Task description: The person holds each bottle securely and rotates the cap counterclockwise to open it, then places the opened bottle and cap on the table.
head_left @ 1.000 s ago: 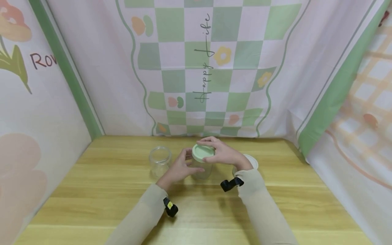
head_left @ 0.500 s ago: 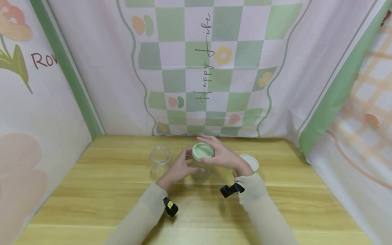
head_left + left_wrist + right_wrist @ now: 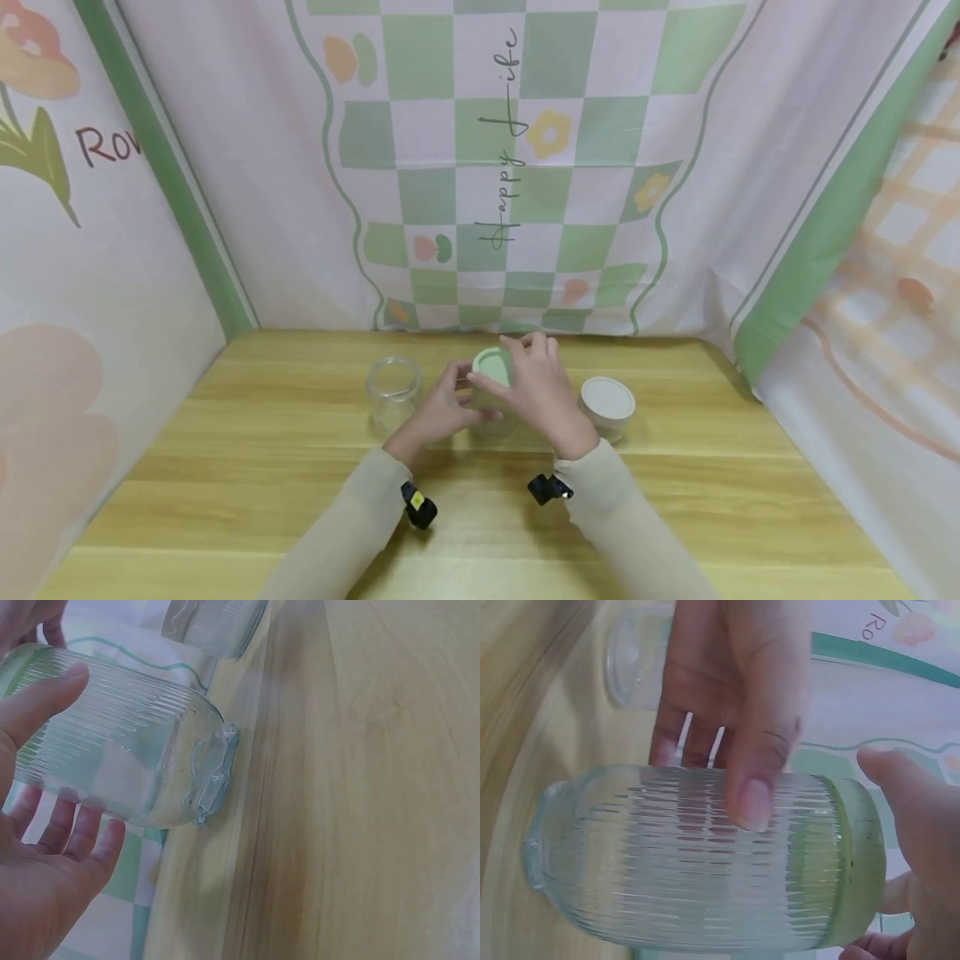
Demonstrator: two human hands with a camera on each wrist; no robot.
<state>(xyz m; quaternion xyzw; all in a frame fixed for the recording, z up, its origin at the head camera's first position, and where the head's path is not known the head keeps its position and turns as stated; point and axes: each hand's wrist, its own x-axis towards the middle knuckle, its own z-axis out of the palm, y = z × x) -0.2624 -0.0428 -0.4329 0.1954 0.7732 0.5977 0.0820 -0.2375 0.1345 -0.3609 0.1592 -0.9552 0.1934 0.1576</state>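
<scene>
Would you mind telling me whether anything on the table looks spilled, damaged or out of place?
Nothing stands out. The ribbed jar stands upright, left hand round it and right hand on its green lid. The lidless jar and white-lidded jar are upright.

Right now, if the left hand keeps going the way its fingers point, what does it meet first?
Nothing new: the left hand already grips the ribbed glass jar, fingers curled round its side. Beyond the jar lies the right hand on the green lid.

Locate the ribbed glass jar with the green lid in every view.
Head: ribbed glass jar at table centre, between both hands.
Left wrist: upper left, beside the left hand.
Right wrist: across the centre.
Shared landmark: lidless clear jar.
</scene>
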